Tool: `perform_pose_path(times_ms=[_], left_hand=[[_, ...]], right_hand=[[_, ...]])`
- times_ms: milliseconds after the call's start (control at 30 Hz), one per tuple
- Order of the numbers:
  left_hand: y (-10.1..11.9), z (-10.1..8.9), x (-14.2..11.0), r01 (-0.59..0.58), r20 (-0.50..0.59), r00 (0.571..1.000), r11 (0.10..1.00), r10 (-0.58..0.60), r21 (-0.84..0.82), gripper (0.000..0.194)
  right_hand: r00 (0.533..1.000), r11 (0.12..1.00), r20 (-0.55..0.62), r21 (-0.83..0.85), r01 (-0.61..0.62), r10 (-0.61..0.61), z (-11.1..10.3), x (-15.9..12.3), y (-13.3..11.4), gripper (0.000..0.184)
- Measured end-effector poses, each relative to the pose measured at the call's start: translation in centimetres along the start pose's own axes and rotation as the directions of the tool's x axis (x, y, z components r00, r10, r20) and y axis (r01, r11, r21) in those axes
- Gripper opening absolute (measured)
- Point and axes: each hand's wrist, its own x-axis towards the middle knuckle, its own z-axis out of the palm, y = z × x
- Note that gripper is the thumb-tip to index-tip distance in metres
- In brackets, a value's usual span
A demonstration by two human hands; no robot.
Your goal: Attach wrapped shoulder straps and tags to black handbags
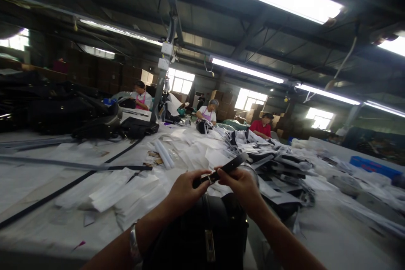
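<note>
Just above a black bag (196,236), both hands grip a black strap (233,163) with a metal buckle (212,176) in it. My left hand (186,187) pinches the strap at its buckle end, thumb and fingers closed. A little further along, my right hand (240,183) holds the strap between thumb and fingers, and its free end sticks out up and to the right. The bag stands upright close to me, with a metal clasp (209,245) on its front. Part of its top is hidden behind my hands.
White sheets (139,194) and black pieces (281,168) cover much of the table. Black bags (69,114) are piled at the left, near a metal post (158,88). Several people sit further back, including a person in red (261,126). A blue box (375,166) lies right.
</note>
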Motion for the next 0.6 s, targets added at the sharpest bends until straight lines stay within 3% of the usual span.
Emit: perform_pose_path(times_ms=[133, 333, 400, 467, 600], left_hand=[[0.1, -0.2, 0.0, -0.017, 0.006, 1.0, 1.0, 0.017, -0.007, 0.033], [0.3, -0.3, 0.0, -0.034, -0.021, 0.999, 0.999, 0.033, -0.038, 0.034], [0.4, -0.3, 0.0, -0.015, -0.002, 1.0, 1.0, 0.015, -0.026, 0.037], [0.4, -0.2, 0.1, 0.025, 0.015, 1.0, 1.0, -0.025, -0.001, 0.041], [0.4, 0.1, 0.4, 0.083, 0.012, 0.996, 0.996, -0.084, 0.043, 0.045]], right_hand=[[0.999, 0.993, -0.041, 0.118, 0.003, 0.002, 0.3, -0.2, -0.1, 0.036], [0.99, 0.932, -0.084, 0.353, -0.078, 0.115, 0.8, -0.6, -0.2, 0.04], [0.988, 0.955, -0.134, 0.295, -0.038, 0.081, 0.9, -0.7, 0.0, 0.038], [0.982, 0.992, -0.184, 0.116, 0.055, -0.033, 0.9, -0.9, 0.2, 0.031], [0.957, 0.941, -0.105, -0.24, 0.24, -0.271, 1.0, -1.4, 0.4, 0.02]])
